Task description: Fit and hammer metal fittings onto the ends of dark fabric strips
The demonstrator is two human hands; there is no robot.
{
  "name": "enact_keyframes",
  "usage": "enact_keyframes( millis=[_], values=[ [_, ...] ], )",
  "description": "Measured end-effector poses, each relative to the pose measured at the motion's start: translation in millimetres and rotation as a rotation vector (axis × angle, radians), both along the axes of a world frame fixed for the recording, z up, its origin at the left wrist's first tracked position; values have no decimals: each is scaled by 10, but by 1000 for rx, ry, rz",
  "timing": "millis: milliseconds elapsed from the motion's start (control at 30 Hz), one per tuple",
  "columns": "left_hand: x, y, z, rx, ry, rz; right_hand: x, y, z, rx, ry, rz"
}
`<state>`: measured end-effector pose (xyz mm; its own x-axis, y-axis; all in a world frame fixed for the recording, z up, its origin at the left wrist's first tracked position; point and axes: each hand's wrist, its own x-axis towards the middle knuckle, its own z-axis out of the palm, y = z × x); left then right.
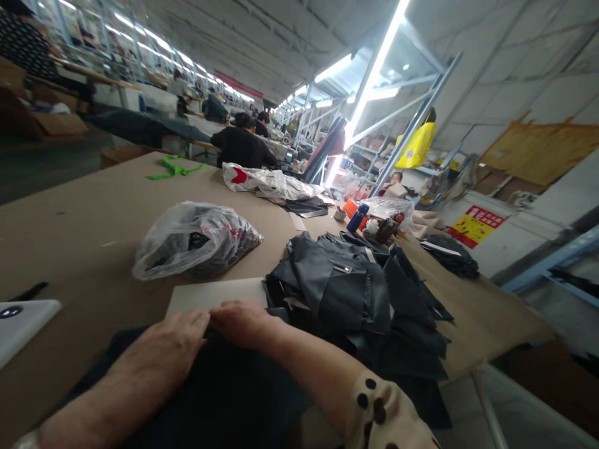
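Observation:
My left hand [185,340] and my right hand [241,319] meet at the table's near side, fingers curled and closed on the top edge of a dark cloth piece [224,386]. Their fingertips are partly hidden, and the cloth hangs down toward me in shadow. Just beyond the hands lies a flat off-white board [218,293]. To the right of my right hand is a heap of dark garment pieces [337,287], the top one with a small zipped opening [341,267].
A clear plastic bag [196,240] of dark pieces sits on the brown-covered table [93,218]. Farther back are a green strap [173,167], a white plastic bag [271,183] and a blue bottle [358,218]. A white machine edge [28,324] is at left. People sit at work beyond.

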<state>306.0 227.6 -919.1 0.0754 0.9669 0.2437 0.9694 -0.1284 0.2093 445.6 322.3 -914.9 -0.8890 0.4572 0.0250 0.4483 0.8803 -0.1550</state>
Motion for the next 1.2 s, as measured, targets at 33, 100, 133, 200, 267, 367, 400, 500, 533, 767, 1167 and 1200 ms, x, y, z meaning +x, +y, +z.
enact_keyframes(
  millis=[33, 100, 133, 200, 267, 367, 400, 500, 533, 767, 1167, 1200],
  values=[
    [19, 11, -121, -41, 41, -12, -13, 33, -75, 26, -10, 0],
    [27, 19, -303, -85, 115, -11, 61, 117, -54, 67, 21, 10],
    [16, 23, -355, -86, 132, 0, 152, 182, 32, 87, 49, -3],
    [-21, 38, -380, -78, 145, 24, 441, 381, 297, 129, 71, -139],
    [-52, 63, -336, -73, 137, 36, 842, 653, 579, 168, -8, -499],
    [-50, 94, -246, -69, 139, 53, 1477, 1060, 802, 175, -107, -764],
    [-38, 99, -228, -70, 144, 58, 1652, 1162, 806, 158, -146, -811],
    [-6, 102, -225, -72, 154, 78, 1966, 1325, 704, 98, -235, -873],
    [-4, 102, -235, -70, 153, 81, 2001, 1337, 671, 88, -249, -878],
    [-82, 129, -45, -2, 52, 24, 1722, 961, 1034, 328, -171, -777],
    [505, -321, 1301, 594, 72, -220, 1121, -544, 1864, 626, 48, 29],
    [510, -393, 1344, 573, 82, -213, 1125, -625, 1894, 542, 92, 39]
  ],
)
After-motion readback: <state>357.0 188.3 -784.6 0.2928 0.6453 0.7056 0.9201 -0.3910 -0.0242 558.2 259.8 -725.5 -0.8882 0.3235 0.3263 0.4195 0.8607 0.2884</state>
